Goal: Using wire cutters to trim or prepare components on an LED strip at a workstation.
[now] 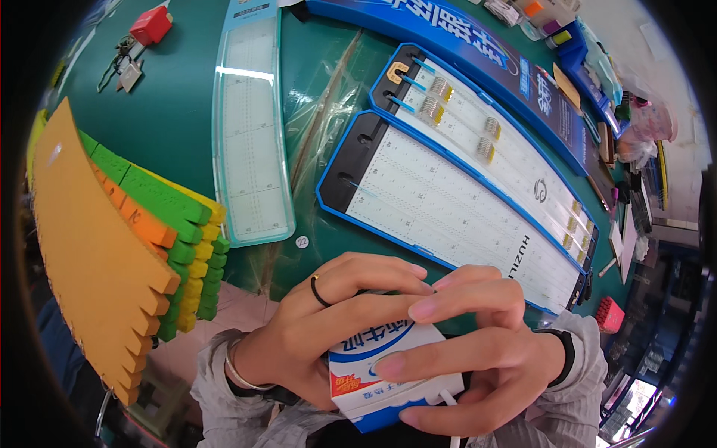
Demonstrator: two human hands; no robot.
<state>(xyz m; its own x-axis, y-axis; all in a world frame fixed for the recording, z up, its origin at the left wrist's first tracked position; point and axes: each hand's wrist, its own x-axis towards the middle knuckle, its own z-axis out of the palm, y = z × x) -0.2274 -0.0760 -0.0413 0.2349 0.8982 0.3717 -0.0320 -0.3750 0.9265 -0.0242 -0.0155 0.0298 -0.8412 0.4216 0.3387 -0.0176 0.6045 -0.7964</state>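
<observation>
Close to my body, at the bottom middle, I hold a small white and blue drink carton (pixel 385 399) between both hands. My left hand (pixel 347 302) wraps its left and far side, with a thin black ring on one finger. The fingers of my right hand (pixel 500 358) lie across its top face and right side. A thin white straw (pixel 450 399) shows at the carton's near right corner, beside my right fingers. Beyond my hands lies an open blue-edged flat case (pixel 441 201) with ruled white panels. Small metal coils (pixel 431 110) sit on its far panel.
Notched foam boards (pixel 97 246) in orange, green and yellow stand at the left. A clear ruled case (pixel 250 134) lies on the green table (pixel 179 97), near keys with a red case (pixel 151 26). A long blue box (pixel 478 56) and clutter line the far right.
</observation>
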